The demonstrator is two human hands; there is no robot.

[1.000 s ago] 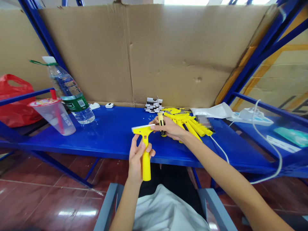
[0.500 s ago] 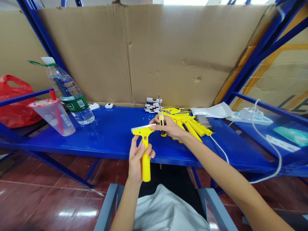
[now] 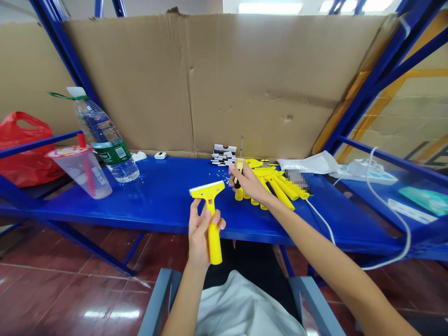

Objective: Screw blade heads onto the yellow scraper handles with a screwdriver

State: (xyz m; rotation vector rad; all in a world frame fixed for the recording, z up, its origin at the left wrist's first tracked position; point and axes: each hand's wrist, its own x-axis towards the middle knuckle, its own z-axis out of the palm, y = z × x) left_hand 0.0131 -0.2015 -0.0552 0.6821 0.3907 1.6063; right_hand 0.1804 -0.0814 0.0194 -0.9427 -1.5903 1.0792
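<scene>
My left hand (image 3: pixel 201 228) is wrapped round the handle of a yellow scraper (image 3: pixel 214 238), its wide head up and a pale strip along the top edge. To the right, my right hand (image 3: pixel 248 179) grips a screwdriver (image 3: pixel 239 165) with a cream and black handle, its shaft pointing up. The right hand is apart from the scraper, over small scattered screws (image 3: pixel 228 182) on the blue table (image 3: pixel 168 186). Several yellow scraper handles (image 3: pixel 280 191) lie in a pile just beyond the right wrist. Behind the screwdriver is a stack of black-and-white pieces (image 3: pixel 223 155).
On the left stand a water bottle (image 3: pixel 117 156), a plastic cup with a red straw (image 3: pixel 89 175) and a red bag (image 3: pixel 26 158). A white plastic bag (image 3: pixel 308 163), a phone-like blurred item and a white cable (image 3: pixel 324 221) lie right. Cardboard (image 3: pixel 245 79) walls the back.
My right hand has drawn away from the scraper's head, moving right and slightly back with the screwdriver. The left hand keeps the scraper in nearly the same place.
</scene>
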